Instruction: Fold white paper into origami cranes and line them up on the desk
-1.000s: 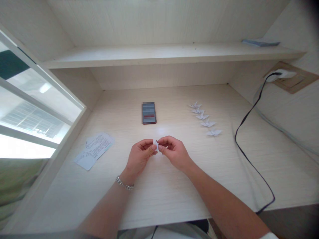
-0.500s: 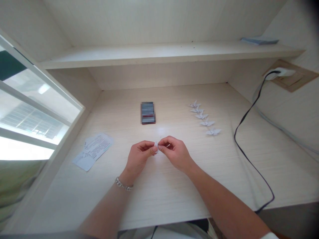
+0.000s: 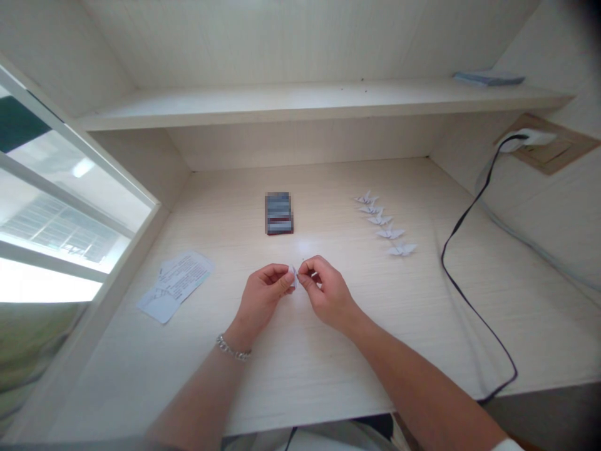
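Note:
Between my two hands, above the middle of the desk, is a small folded piece of white paper (image 3: 293,276). My left hand (image 3: 263,293) pinches it between thumb and fingers; a silver chain bracelet is on that wrist. The fingertips of my right hand (image 3: 330,290) are closed on the paper's right edge. Much of the paper is hidden by the fingers. To the right, several folded white paper cranes (image 3: 390,233) stand in a slanting row on the desk.
A dark, blurred-out rectangular object (image 3: 278,213) lies beyond my hands. Printed paper sheets (image 3: 181,282) lie at the left. A black cable (image 3: 462,291) runs from a wall socket (image 3: 554,147) over the right side. A shelf (image 3: 319,103) spans the back, with a flat booklet-like item (image 3: 489,77) on it.
My right fingertips have shifted slightly on the paper, and a bit more of it shows beside my left thumb. Everything on the desk stays in place.

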`<control>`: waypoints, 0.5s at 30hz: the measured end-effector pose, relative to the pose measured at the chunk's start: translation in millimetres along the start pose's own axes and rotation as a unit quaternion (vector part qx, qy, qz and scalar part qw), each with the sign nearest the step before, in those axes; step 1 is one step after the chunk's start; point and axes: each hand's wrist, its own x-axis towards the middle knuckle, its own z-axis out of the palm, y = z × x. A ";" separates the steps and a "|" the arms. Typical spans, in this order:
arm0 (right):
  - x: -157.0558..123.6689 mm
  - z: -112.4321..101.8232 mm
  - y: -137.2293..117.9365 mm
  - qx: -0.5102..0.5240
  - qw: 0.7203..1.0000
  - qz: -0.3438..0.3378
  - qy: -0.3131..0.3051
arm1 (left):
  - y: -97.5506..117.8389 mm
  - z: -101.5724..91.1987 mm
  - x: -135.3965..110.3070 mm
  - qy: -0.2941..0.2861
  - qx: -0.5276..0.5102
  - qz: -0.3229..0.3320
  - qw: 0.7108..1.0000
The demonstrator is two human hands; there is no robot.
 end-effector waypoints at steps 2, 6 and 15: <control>-0.8 1.5 -0.5 -0.015 1.000 -0.022 0.015 | 0.4 0.0 0.1 -0.002 -0.007 0.000 1.000; -0.4 2.5 -0.7 -0.025 0.998 -0.042 0.029 | -1.1 -2.3 0.9 0.000 -0.002 0.004 1.000; 1.2 -1.2 -0.2 0.059 0.997 0.047 0.029 | -0.8 -4.3 1.2 -0.001 0.036 -0.025 0.999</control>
